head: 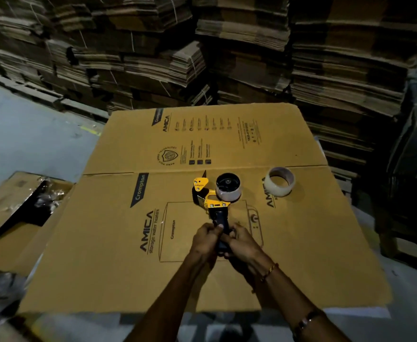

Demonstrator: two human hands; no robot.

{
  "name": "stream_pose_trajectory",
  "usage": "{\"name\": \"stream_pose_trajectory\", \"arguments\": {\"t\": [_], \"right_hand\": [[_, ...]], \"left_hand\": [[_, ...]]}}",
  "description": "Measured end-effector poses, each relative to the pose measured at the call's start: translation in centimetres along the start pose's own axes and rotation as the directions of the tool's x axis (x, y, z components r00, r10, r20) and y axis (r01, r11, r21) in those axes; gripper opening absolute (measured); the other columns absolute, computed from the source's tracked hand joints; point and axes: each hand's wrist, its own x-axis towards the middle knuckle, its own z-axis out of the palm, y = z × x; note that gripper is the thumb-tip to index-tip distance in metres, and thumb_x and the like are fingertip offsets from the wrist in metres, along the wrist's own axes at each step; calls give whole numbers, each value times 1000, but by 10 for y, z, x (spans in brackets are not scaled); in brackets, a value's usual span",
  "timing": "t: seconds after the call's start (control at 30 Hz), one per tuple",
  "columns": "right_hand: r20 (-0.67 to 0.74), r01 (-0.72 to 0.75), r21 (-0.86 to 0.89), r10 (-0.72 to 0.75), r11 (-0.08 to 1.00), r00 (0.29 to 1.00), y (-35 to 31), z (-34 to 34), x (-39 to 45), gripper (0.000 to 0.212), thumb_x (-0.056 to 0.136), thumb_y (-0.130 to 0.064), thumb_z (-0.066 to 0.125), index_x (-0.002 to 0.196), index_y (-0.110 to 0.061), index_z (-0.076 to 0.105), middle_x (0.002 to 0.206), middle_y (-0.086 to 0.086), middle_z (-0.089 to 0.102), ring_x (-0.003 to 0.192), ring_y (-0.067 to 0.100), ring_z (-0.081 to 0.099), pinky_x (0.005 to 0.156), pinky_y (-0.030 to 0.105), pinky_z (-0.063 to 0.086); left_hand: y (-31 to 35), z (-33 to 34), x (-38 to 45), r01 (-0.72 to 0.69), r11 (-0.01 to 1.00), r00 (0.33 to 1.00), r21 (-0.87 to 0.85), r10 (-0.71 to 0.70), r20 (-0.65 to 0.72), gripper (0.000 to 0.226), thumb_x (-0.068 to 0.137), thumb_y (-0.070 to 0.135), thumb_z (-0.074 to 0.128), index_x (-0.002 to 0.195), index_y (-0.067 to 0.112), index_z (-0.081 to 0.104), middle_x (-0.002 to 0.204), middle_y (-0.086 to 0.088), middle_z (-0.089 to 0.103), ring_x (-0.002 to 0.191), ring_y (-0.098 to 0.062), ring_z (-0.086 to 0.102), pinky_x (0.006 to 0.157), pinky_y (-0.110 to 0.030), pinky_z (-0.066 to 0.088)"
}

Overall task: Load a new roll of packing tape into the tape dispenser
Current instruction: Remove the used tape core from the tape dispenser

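A yellow and black tape dispenser (208, 197) lies on a flattened cardboard box (103, 243) in the middle of the view. A tape roll (228, 191) sits on its black spool. Both hands hold its black handle: my left hand (206, 239) grips it from the left, my right hand (242, 243) wraps it from the right. A second roll of clear tape (279, 181) stands free on the cardboard to the right of the dispenser, apart from both hands.
An open carton (17, 208) with plastic wrapping lies on the floor at the left. Tall stacks of flattened cardboard (251, 45) fill the background and the right side. Grey floor (29, 134) shows at the far left.
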Motion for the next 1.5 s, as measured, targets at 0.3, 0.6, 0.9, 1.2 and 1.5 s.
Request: {"name": "stream_pose_trajectory", "arguments": {"t": [0.3, 0.6, 0.9, 1.2, 1.5], "right_hand": [[142, -82, 93, 68, 992, 987, 23, 73, -41, 38, 91, -6, 60, 123, -14, 41, 80, 14, 65, 62, 21, 60, 50, 27, 41], [269, -82, 170, 34, 982, 963, 21, 129, -75, 19, 99, -10, 55, 118, -12, 52, 93, 11, 66, 74, 20, 63, 58, 22, 46], [-450, 249, -504, -498, 827, 741, 27, 100, -89, 34, 90, -31, 70, 122, -21, 61, 122, -2, 55, 111, 13, 54, 85, 28, 53], [-304, 82, -625, -339, 776, 890, 28, 109, -71, 105, 74, -42, 83, 156, -25, 20, 158, 4, 22, 142, 29, 33, 104, 49, 49], [-477, 145, -155, -202, 977, 855, 16, 134, -96, 45, 86, -24, 76, 123, -24, 51, 126, 0, 54, 124, 20, 51, 99, 33, 47]], "left_hand": [[-32, -61, -8, -20, 960, 1000, 278, 13, 25, 44, 92, 38, 67, 125, 10, 59, 112, -7, 65, 109, -29, 65, 93, -37, 53], [-60, -140, -18, -179, 852, 971, 492, 74, 226, 42, 92, 30, 70, 127, 9, 57, 123, -11, 66, 107, -25, 62, 85, -31, 48], [-75, -187, -20, -359, 591, 932, 722, 272, 240, 49, 88, 40, 70, 131, 22, 56, 130, -1, 64, 113, -24, 62, 86, -36, 50], [-69, -194, -46, -544, 293, 748, 786, 594, 296, 38, 86, 36, 69, 120, 20, 64, 113, -4, 69, 102, -29, 65, 81, -38, 51], [-60, -206, -66, -555, 57, 491, 830, 828, 271, 41, 64, 10, 78, 103, 16, 65, 96, -4, 64, 80, -25, 57, 65, -35, 43]]}}
